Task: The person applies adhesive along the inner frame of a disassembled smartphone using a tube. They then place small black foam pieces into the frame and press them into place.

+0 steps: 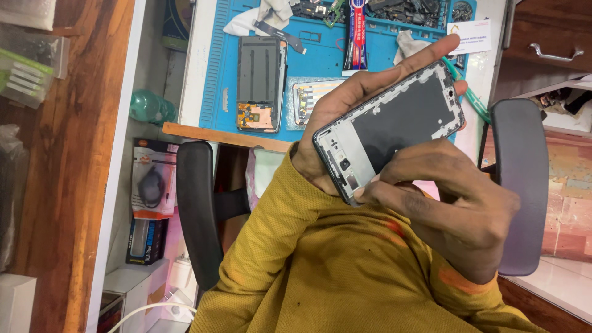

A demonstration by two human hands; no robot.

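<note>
My left hand [351,117] cradles the opened phone frame [391,126] from behind — my right hand [453,206] pinches its lower corner; blue repair mat [320,61] lies beyond both hands.

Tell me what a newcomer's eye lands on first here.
The opened phone frame, held up at centre right between the left hand and right hand. Behind it, on the blue mat, lies a second dismantled phone beside a glue tube.
</note>
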